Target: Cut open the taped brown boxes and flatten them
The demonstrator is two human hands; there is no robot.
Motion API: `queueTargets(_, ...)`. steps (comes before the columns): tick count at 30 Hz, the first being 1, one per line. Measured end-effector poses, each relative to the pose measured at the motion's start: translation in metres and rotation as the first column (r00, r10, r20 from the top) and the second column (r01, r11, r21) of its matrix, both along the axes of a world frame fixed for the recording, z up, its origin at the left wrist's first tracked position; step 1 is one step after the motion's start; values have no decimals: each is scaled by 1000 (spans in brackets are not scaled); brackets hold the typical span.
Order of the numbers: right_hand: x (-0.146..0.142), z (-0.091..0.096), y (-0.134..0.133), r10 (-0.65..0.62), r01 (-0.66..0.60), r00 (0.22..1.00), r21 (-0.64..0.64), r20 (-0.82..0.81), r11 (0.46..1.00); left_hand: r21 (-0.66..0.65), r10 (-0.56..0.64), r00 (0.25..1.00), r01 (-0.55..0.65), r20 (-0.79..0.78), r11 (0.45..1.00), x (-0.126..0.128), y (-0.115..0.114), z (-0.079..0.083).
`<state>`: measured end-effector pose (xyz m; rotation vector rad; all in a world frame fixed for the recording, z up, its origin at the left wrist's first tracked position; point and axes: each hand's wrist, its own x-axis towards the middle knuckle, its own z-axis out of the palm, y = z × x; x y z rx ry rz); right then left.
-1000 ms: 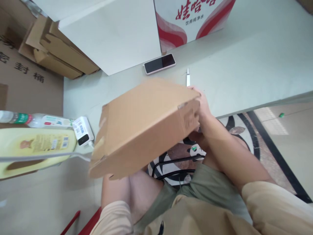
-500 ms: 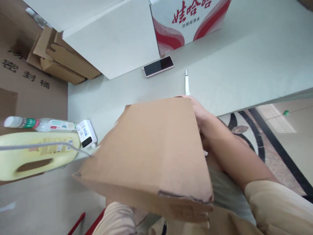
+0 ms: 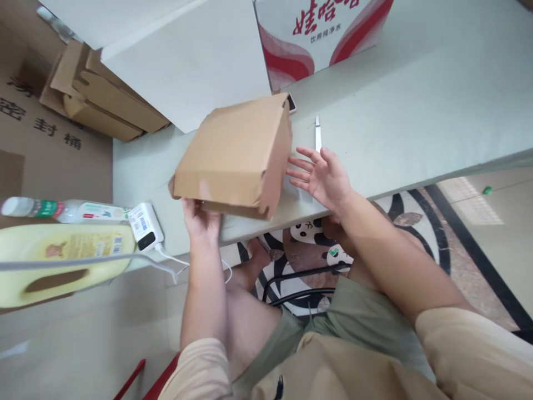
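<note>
A brown cardboard box [image 3: 231, 147] is held tilted over the table, its flap side toward me. My left hand [image 3: 201, 222] grips its lower left edge from below, with the fingers partly hidden under the cardboard. To the right of the box, my right hand [image 3: 322, 175] is open, palm up and fingers spread, its fingertips close to the box's right side. Just beyond that hand lies a slim white cutter [image 3: 318, 133]. Behind the box's upper right corner, a phone [image 3: 292, 103] is mostly covered.
Along the back stand a white box [image 3: 187, 61] and a red-and-white carton [image 3: 320, 44]. Folded cardboard boxes [image 3: 104, 94] are at the left. A water bottle [image 3: 75, 210], a yellow jug [image 3: 62, 266] and a white power bank [image 3: 145, 225] with a cable sit at the table's left edge.
The box has moved away from me, turned, and come lower over the table, now covering most of the phone. My right hand has let go of it and opened; my left hand has come into sight.
</note>
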<state>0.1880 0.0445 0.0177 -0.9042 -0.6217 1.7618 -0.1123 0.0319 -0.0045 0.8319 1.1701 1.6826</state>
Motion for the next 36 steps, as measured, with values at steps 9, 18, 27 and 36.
queueTargets(9,-1,-9,5,-63,78,978,-67,200,995,69,108,983,-99,-150,993,-1,0,-11)
queueTargets(18,1,-11,5,-79,120,934,-99,347,988,-103,-37,747,-43,-664,994,-11,-7,-14)
queueTargets(27,0,-8,3,-189,196,909,19,371,980,-274,-44,828,-135,-559,952,-21,-4,-27)
queueTargets(36,0,-9,2,-160,149,916,56,369,987,-235,-23,861,-113,-508,965,-23,-7,-22)
